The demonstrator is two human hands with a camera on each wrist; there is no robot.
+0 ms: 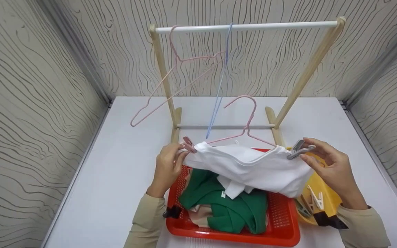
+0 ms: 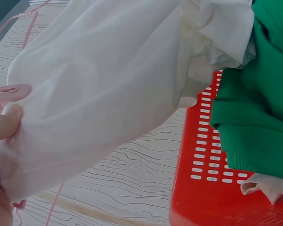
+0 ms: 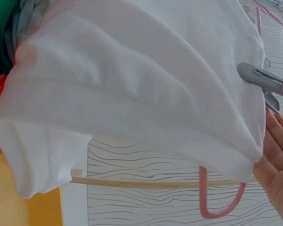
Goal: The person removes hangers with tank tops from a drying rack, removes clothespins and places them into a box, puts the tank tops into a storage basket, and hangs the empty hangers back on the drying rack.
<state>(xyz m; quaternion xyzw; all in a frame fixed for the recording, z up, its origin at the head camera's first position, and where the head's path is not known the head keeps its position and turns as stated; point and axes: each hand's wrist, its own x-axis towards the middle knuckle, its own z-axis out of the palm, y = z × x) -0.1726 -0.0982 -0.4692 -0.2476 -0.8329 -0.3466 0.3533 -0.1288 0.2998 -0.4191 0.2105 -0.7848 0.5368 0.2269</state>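
A white garment (image 1: 253, 168) hangs on a pink hanger (image 1: 250, 120) whose hook points up. My left hand (image 1: 166, 164) pinches the garment's left shoulder, the thumb (image 2: 10, 121) lying on the cloth. Just above that thumb, a pink clothespin (image 1: 189, 144) is clipped to the same shoulder. At the opposite shoulder sits a grey clothespin (image 1: 300, 151), its tip on the cloth in the right wrist view. My right hand (image 1: 334, 168) holds this clothespin's handles between thumb and fingers. The garment's lower part drapes over the red basket.
Green clothing (image 1: 231, 210) and beige cloth lie in the red basket (image 1: 288, 224). Beside it, a yellow container (image 1: 327, 193) holds several clothespins. Behind stands a wooden rack with a white rod (image 1: 271, 26), bearing another pink hanger (image 1: 157, 90) and a blue hanger (image 1: 219, 86).
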